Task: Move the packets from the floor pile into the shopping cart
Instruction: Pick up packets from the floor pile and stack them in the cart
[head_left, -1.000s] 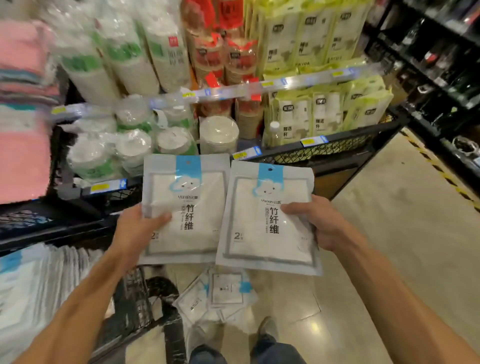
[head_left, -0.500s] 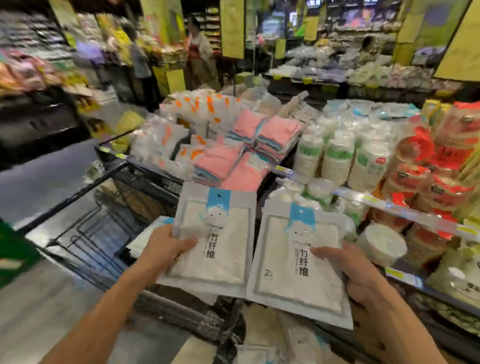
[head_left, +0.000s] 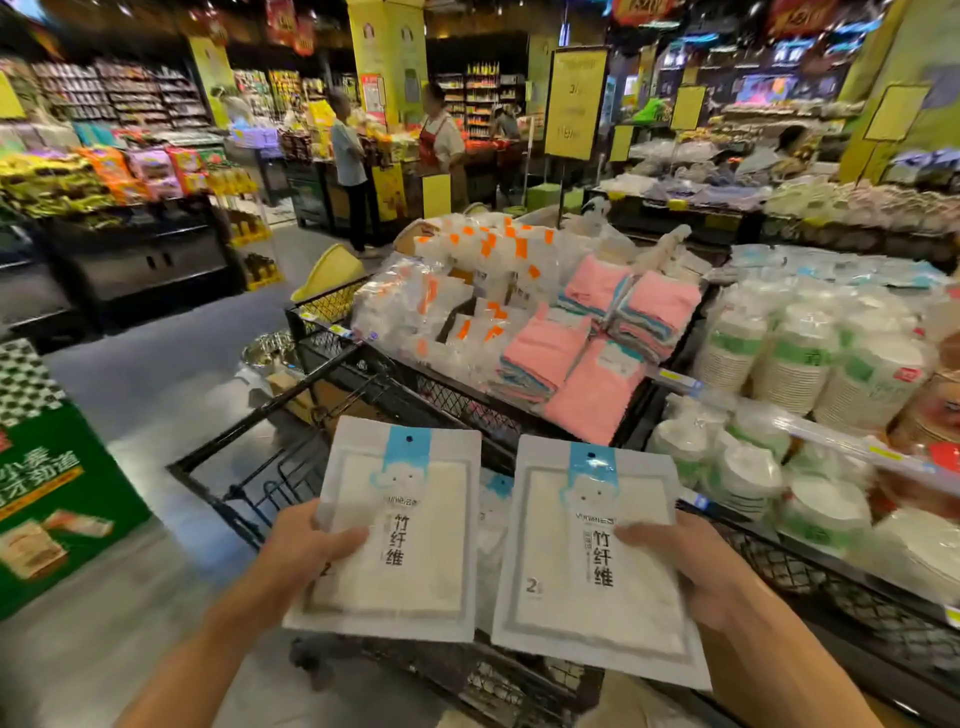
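I hold two flat white packets with blue header tabs over the black wire shopping cart. My left hand grips the left packet by its left edge, thumb on the front. My right hand grips the right packet by its right edge, thumb across the front. Both packets are held upright side by side, faces toward me. Between them, part of another packet shows lying in the cart. The floor pile is out of view.
A black mesh display bin right of the cart holds pink cloths, clear bags and stacked paper bowls. A green sign board stands at left. Two people stand in the far aisle. Grey floor lies left of the cart.
My view has swung up and left from the floor pile to the cart and the store aisle. Both hands kept their packets and carried them over the cart.
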